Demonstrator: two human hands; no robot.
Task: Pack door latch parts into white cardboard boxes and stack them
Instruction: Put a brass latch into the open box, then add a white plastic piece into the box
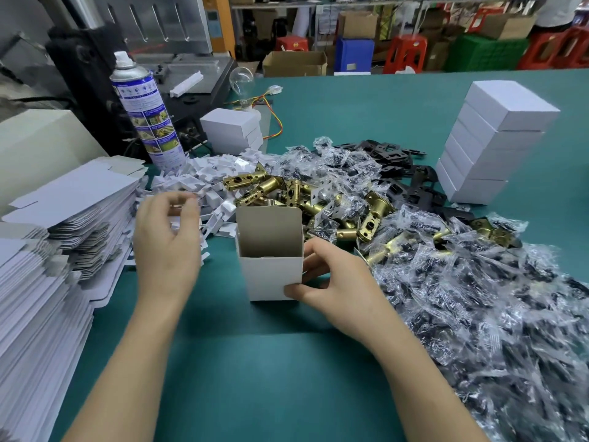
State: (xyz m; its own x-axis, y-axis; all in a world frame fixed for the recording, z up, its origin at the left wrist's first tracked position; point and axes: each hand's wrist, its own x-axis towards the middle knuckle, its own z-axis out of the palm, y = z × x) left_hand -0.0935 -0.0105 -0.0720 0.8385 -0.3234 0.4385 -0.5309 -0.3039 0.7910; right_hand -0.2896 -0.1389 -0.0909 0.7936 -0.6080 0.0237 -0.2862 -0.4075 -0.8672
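Note:
An open white cardboard box (271, 275) stands upright on the green table (255, 362), flap up, and looks empty inside. My right hand (331, 282) grips its right side, thumb on the front lower corner. My left hand (165, 237) hovers left of the box over a heap of white plastic pieces (197, 177), fingers curled and blurred; I cannot tell whether it holds one. Brass door latches (318, 202) lie piled just behind the box. Clear bags of dark screws (478, 298) spread to the right, with black metal plates (392, 154) beyond them.
A tall stack of closed white boxes (490, 145) stands at the right rear, a shorter stack (231, 129) at the rear centre. Flat box blanks (47, 250) are piled high along the left edge. A spray can (146, 116) and a light bulb (241, 81) stand behind.

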